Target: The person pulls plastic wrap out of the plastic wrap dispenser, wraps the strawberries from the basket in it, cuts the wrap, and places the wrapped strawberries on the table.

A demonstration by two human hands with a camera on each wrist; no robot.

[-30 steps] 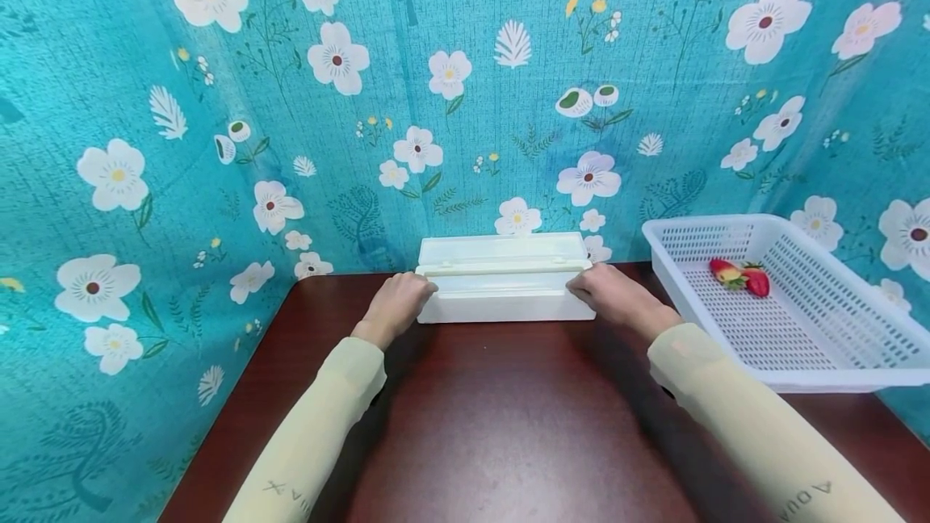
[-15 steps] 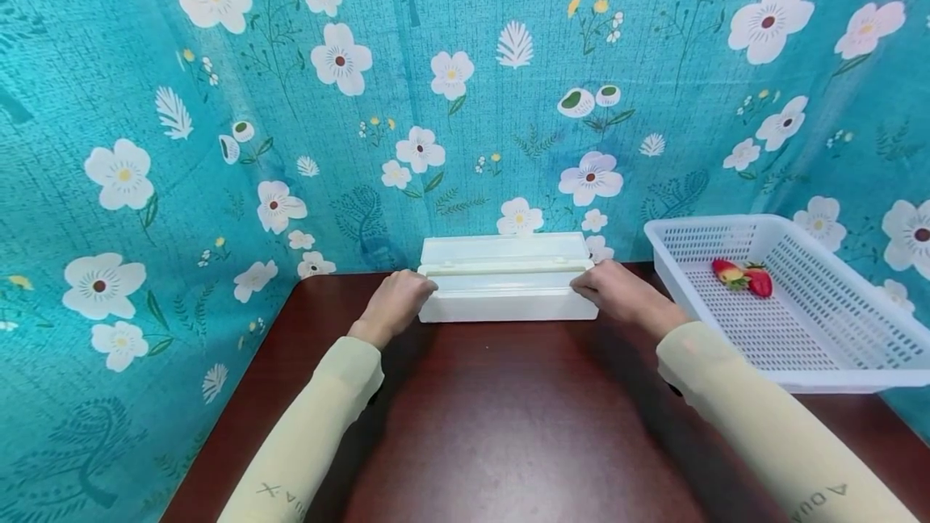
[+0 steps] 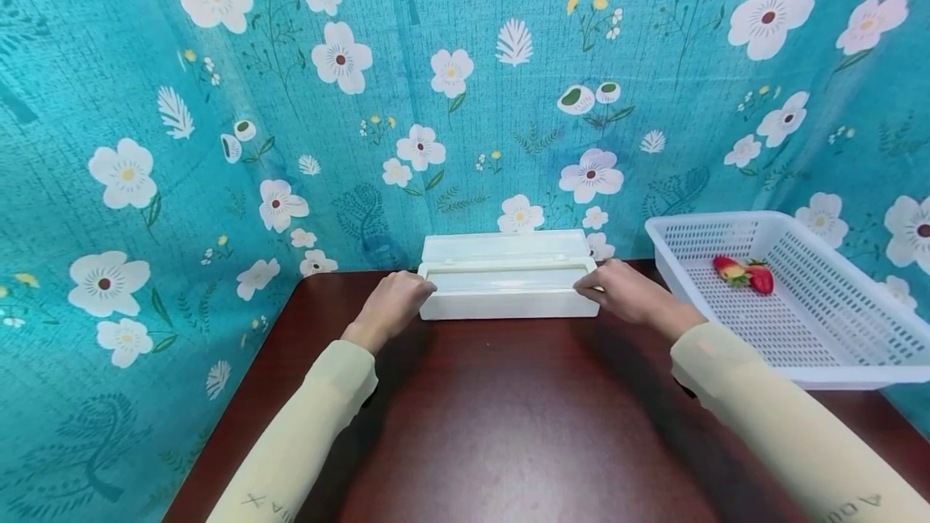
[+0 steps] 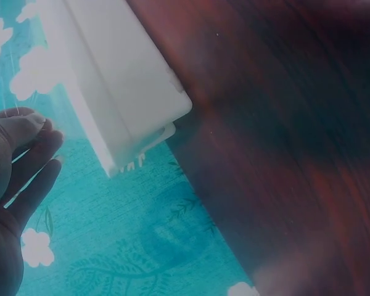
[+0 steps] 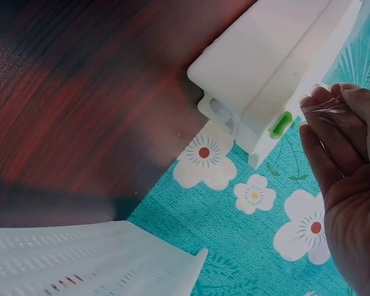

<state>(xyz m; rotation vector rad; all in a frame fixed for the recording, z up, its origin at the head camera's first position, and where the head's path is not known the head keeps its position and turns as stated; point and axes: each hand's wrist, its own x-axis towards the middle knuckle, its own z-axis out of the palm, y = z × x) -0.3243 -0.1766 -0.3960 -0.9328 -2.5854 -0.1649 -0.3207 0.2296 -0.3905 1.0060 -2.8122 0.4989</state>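
A white plastic wrap dispenser (image 3: pixel 508 305) stands at the back of the table with its lid (image 3: pixel 504 245) raised. Clear plastic wrap shows as faint creases at both hands in the wrist views. At the dispenser's left end, my left hand (image 3: pixel 395 305) pinches an edge of the wrap between thumb and fingers. My right hand (image 3: pixel 628 293) pinches the wrap at the other end, where it gathers into folds (image 5: pixel 327 110) by the fingertips. Both hands are raised over the box's front corners. A green button-like piece (image 5: pixel 281 125) sits on the box's end near my right hand.
To the right stands a white perforated basket (image 3: pixel 806 345) with two red strawberries (image 3: pixel 760 277) inside. The dark brown table (image 3: pixel 494 410) reaches back to a teal flowered cloth (image 3: pixel 465 144), which hangs close behind the dispenser.
Both hands keep their pinch on the wrap. My right hand has drifted slightly to the right, and the forearms have spread a little outward. The dispenser and basket stay where they were.
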